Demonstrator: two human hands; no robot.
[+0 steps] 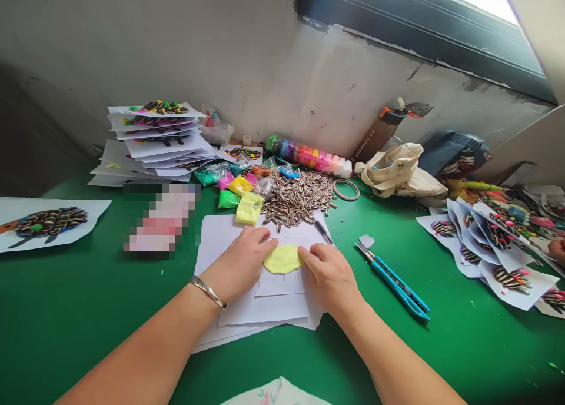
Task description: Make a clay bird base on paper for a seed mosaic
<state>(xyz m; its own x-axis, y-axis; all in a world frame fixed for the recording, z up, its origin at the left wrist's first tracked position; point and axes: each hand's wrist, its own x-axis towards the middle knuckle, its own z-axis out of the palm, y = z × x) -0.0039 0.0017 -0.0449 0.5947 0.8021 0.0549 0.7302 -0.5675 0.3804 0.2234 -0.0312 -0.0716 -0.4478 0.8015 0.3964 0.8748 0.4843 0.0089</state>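
Nearest the camera, a corner of patterned paper (276, 393) poked in at the bottom edge, and bare green table (88, 322) lay open on either side of the forearms. The left hand (241, 264), with a bracelet (207, 291) at the wrist, rested palm-down with its fingers curled loosely and their tips pressed on the left rim of the yellow clay disc (283, 259). The right hand (329, 272) lay flat likewise, its fingertips on the disc's right rim; neither hand gripped anything, both simply pushed down on it. The disc was a pale yellow, flattened, roughly oval patch with a smooth top, sitting on the uppermost sheet of a stack of white paper (265, 308) in the middle of the table.

Just right of the stack, open green separated it from two blue utility knives (397, 284) lying slantwise. Further right, seed-covered paper crafts (494, 252) crowded the table's edge. To the left, a lone seed picture (46, 222) sat well apart.

Beyond the stack lay a heap of sunflower seeds (300, 199), touching its far edge, with small clay bags (241, 193) beside it. Against the wall stood a pile of finished sheets (154, 137), a row of coloured clay (309, 155) and a cloth bag (397, 169).
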